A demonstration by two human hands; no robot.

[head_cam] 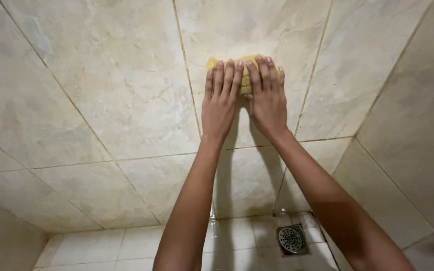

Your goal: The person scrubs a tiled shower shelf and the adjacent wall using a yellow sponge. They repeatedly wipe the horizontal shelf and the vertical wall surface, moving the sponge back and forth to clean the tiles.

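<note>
A yellow sponge [246, 83] lies flat against the beige marbled wall tile [126, 75]. My left hand [221, 100] and my right hand [266, 98] press on it side by side, palms down and fingers pointing up. The fingers cover most of the sponge; only its top edge and a strip between the hands show. Both forearms reach up from the bottom of the view.
A round metal floor drain [291, 239] sits in the wet tiled floor [101, 248] below, close to the corner. A second tiled wall [418, 125] meets the first one at the right. Grout lines cross the tiles.
</note>
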